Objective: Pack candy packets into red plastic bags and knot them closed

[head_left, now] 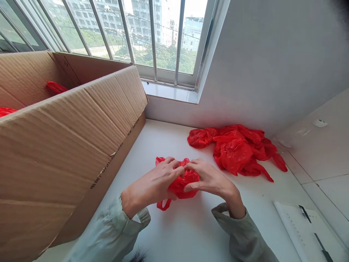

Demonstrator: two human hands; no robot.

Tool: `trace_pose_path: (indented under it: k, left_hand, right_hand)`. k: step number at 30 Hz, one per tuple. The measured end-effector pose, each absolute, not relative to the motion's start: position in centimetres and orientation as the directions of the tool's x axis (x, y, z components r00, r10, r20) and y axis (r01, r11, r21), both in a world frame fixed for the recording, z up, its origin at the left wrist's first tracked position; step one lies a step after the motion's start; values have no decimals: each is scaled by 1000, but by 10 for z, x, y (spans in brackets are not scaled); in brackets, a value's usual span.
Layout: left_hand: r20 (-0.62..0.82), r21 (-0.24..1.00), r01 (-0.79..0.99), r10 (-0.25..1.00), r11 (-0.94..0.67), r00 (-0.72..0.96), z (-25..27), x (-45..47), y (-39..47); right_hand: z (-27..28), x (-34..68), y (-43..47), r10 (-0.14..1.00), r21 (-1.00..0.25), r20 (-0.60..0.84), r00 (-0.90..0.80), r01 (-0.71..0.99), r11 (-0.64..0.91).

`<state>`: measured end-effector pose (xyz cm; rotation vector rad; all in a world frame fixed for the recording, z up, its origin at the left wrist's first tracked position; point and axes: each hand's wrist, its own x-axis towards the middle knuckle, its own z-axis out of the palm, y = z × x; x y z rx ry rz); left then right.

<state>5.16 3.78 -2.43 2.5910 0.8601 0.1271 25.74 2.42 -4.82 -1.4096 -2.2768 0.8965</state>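
A crumpled red plastic bag lies on the white table in front of me, with a loop-like handle sticking out at its lower left. My left hand grips its left side, fingers bent over the top and the thumb partly hidden. From the right, my right hand curves around the same bag, thumb along the near side and fingertips on top. The fingertips of both hands nearly meet above the bag. Just behind is a pile of more red plastic bags, against the wall.
A large open cardboard box fills the left side, with red plastic showing inside. A barred window is behind it. At the right front lies a paper booklet with a black pen and another dark slim object.
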Motion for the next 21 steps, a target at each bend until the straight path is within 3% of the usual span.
trace_pose_path:
  k: [3,6,9,12,16,21]
  left_hand:
    - [-26,415,563,609,-715,793,-35,59,40]
    - [-17,441,563,621,-699,784,-41,53,51]
    - [38,470,582,674,-663,737,-35,34,67]
    - [106,490,621,750,-611,653,-24,13,79]
    - [172,496,691,839,-526,516,-20,-1,84]
    - [165,474,693,828,-543,536,-27,6,74]
  right_hand:
    - [-56,244,25,875,-567,-69,-479,740,361]
    - [-57,251,29,905,-565,17,-425,743,359]
    - [-52,273,33,961,-649,164,-222,709,275]
    - [-46,297,36,979,-723,206,10,676,145]
    - [-41,316,32,983,-757,149,106,652,44]
    - [-38,316,21,977,-680,-165,-132,733,-16]
